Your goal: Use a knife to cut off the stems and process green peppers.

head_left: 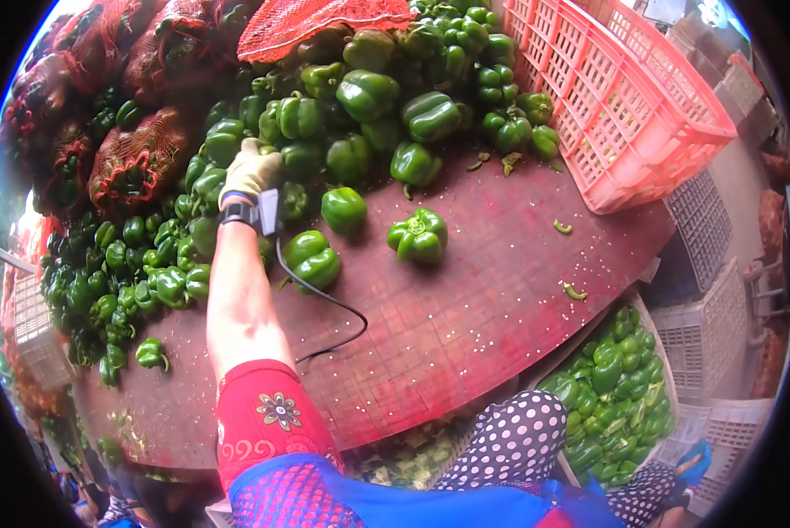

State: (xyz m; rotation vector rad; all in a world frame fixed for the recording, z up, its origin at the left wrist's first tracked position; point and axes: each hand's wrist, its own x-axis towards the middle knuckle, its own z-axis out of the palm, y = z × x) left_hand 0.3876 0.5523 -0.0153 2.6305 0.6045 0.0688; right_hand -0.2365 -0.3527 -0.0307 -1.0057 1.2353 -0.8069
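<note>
My left hand [252, 169] wears a pale work glove and reaches into the pile of green bell peppers [368, 95]. Its fingers look curled, and whatever they may hold is hidden. One green bell pepper [225, 139] lies right against the glove's left side. On that wrist sit a dark band and a small grey device [270, 211], with a black cable trailing off. Loose on the reddish table [465, 326], to the right of my forearm, lie a bell pepper [418, 236], another bell pepper [344, 210] and a third bell pepper [312, 261]. My right hand is out of view.
A pink plastic crate [628, 110] stands at the far right of the table. Red mesh sacks [139, 158] of peppers fill the far left. Below the right edge sits a container [663, 343] of green peppers, beside grey crates [707, 321]. Stem scraps [574, 292] dot the tabletop.
</note>
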